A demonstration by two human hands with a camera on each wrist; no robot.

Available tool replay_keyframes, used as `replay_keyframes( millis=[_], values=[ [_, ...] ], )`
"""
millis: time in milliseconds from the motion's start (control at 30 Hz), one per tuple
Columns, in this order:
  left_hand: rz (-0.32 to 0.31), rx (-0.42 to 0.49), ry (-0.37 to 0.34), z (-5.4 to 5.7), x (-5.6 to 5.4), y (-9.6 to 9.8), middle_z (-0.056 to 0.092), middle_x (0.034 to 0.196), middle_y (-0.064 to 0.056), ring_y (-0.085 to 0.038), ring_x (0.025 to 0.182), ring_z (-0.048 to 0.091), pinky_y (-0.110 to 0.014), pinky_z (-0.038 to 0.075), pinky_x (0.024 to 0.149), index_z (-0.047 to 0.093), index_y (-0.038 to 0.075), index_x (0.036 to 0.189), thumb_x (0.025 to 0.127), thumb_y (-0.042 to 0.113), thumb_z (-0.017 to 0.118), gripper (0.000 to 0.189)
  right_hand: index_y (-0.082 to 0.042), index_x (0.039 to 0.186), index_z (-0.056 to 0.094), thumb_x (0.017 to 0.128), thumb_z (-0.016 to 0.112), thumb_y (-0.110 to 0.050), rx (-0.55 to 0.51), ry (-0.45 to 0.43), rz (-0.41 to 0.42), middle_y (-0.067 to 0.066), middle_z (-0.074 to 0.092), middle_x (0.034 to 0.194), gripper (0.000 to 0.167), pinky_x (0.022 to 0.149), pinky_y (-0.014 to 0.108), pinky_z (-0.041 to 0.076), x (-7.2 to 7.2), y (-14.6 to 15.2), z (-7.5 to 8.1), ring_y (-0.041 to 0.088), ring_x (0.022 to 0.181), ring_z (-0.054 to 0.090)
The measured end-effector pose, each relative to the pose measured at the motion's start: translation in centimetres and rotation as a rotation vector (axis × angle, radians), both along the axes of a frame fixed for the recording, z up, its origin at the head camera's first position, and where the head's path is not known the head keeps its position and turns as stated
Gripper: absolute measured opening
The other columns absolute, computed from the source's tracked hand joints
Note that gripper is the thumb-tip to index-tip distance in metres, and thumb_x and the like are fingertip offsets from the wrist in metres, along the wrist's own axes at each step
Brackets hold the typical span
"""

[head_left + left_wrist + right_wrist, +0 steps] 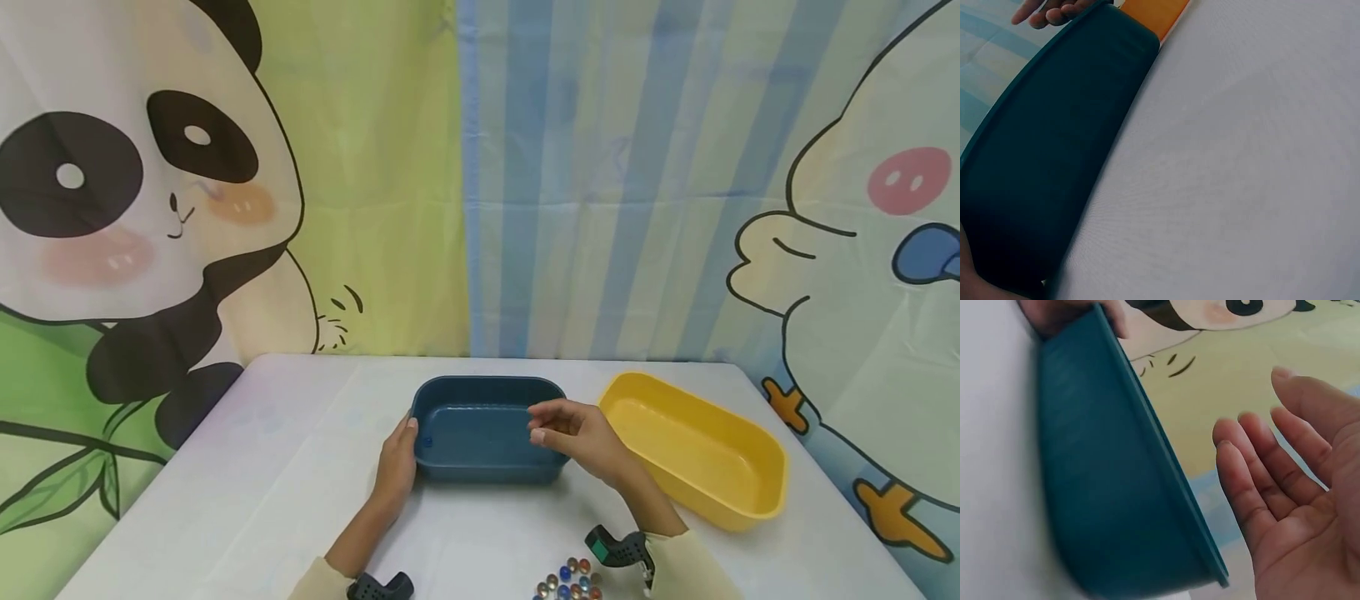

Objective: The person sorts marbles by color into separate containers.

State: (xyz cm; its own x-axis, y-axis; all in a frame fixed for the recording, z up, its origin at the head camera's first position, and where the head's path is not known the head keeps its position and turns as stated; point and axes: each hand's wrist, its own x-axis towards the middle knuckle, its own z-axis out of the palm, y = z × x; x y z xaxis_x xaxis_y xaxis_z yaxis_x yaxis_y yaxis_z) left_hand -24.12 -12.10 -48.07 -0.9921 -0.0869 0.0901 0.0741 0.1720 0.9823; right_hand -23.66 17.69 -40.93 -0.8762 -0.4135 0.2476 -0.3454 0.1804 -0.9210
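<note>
A dark blue rectangular tray (487,473) stands on the white table in the head view. My left hand (396,468) grips its left end, thumb by the rim and the other fingers along the outer wall. Over the tray's right edge hovers my right hand (579,437), fingers loosely bent. The right wrist view shows that palm (1300,544) with thumb and fingers apart and nothing between them. Inside the tray, near its left wall, a small dark blue spot (428,442) looks like a marble.
A yellow tray (693,442) sits at an angle to the right of the blue one, close to my right forearm. Several glass marbles (565,573) lie at the table's near edge. Behind the table (315,433) hangs a printed curtain (382,175).
</note>
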Motion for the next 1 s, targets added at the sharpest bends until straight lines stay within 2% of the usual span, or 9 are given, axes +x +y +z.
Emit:
replay_keyframes(
  millis=[67, 233, 333, 600, 800, 900, 1000],
  values=[
    [-0.001, 0.001, -0.001, 0.0, 0.0, 0.0, 0.027, 0.157, -0.011, -0.029, 0.145, 0.019, -0.047, 0.017, 0.117, 0.026, 0.002, 0.152, 0.106, 0.042, 0.028, 0.061, -0.002, 0.117, 0.064, 0.092, 0.069, -0.013, -0.007, 0.024, 0.026, 0.024, 0.064, 0.108, 0.028, 0.081, 0.028, 0.057, 0.7, 0.2, -0.2, 0.024, 0.094, 0.065],
    [-0.001, 0.012, 0.003, -0.1, 0.0, 0.1, 0.027, 0.156, -0.011, -0.029, 0.145, 0.019, -0.047, 0.017, 0.117, 0.026, 0.001, 0.152, 0.107, 0.039, 0.028, 0.059, -0.003, 0.112, 0.067, 0.092, 0.068, -0.01, 0.006, 0.104, 0.09, 0.018, 0.067, 0.102, 0.021, 0.076, 0.031, 0.058, 2.4, 0.5, -0.7, 0.022, 0.09, 0.065],
    [0.004, 0.016, -0.001, -0.1, 0.0, 0.0, 0.027, 0.157, -0.011, -0.028, 0.145, 0.019, -0.046, 0.017, 0.117, 0.026, 0.002, 0.152, 0.107, 0.039, 0.028, 0.058, 0.0, 0.109, 0.068, 0.091, 0.069, -0.01, 0.024, 0.088, 0.145, 0.016, 0.067, 0.102, 0.021, 0.076, 0.033, 0.058, 3.1, 0.6, -1.0, 0.023, 0.089, 0.065],
    [0.021, 0.008, -0.012, 0.0, -0.1, 0.0, 0.028, 0.156, -0.01, -0.028, 0.145, 0.02, -0.045, 0.017, 0.117, 0.027, 0.002, 0.152, 0.107, 0.038, 0.028, 0.058, 0.005, 0.109, 0.068, 0.091, 0.068, -0.008, 0.064, -0.125, 0.243, 0.021, 0.066, 0.106, 0.022, 0.081, 0.029, 0.057, 4.2, 1.0, -2.8, 0.021, 0.092, 0.065],
    [0.02, 0.017, -0.021, -0.1, -0.1, 0.0, 0.028, 0.156, -0.011, -0.029, 0.145, 0.019, -0.047, 0.017, 0.117, 0.027, 0.003, 0.152, 0.107, 0.039, 0.029, 0.058, 0.001, 0.107, 0.07, 0.091, 0.069, -0.01, 0.119, -0.225, 0.284, 0.013, 0.069, 0.102, 0.019, 0.082, 0.024, 0.055, 5.1, 1.3, -4.1, 0.02, 0.089, 0.066],
    [0.02, 0.022, -0.021, -0.1, 0.0, 0.0, 0.028, 0.156, -0.011, -0.029, 0.145, 0.019, -0.047, 0.017, 0.117, 0.028, 0.003, 0.152, 0.107, 0.039, 0.03, 0.058, -0.001, 0.106, 0.071, 0.09, 0.069, -0.01, 0.132, -0.279, 0.273, 0.011, 0.071, 0.098, 0.018, 0.078, 0.022, 0.055, 5.5, 1.5, -4.5, 0.019, 0.085, 0.066],
    [0.02, 0.022, -0.013, 0.0, 0.0, 0.0, 0.028, 0.156, -0.01, -0.028, 0.145, 0.019, -0.046, 0.017, 0.117, 0.027, 0.003, 0.152, 0.107, 0.039, 0.03, 0.058, -0.003, 0.103, 0.072, 0.089, 0.072, -0.014, 0.15, -0.365, 0.25, 0.009, 0.071, 0.094, 0.017, 0.066, 0.022, 0.055, 5.8, 1.5, -4.6, 0.017, 0.074, 0.062]
  ],
)
